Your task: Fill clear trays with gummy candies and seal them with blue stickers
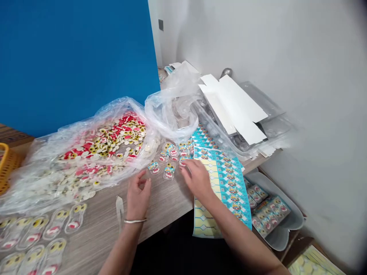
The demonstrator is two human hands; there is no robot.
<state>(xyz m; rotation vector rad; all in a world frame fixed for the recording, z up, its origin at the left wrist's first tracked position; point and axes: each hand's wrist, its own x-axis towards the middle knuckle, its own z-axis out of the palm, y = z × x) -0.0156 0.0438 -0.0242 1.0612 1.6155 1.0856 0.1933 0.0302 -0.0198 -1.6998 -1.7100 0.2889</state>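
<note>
My left hand [139, 194] hovers over the table with its thumb and fingers curled but apart, nothing between them. To its right, my right hand [197, 177] has its fingertips at a small clear plastic blister pack [182, 161]; thumb and forefinger are apart, and whether they touch the pack I cannot tell. Between the hands lie more packs with a blue label band, such as one blister pack [169, 172] with red and white pieces inside. Under my right forearm is a sheet of blue and yellow printed labels [232, 179], hanging over the table edge.
A clear plastic bag [65, 130] spills red, white and yellow eye-like pieces [114, 137]. Unlabelled blister packs [76, 217] stand in rows at lower left, near scissors or tweezers [119, 210]. White card [235, 107] lies on plastic trays. Below right is a grey bin [282, 238]; a yellow basket [7, 168] is left.
</note>
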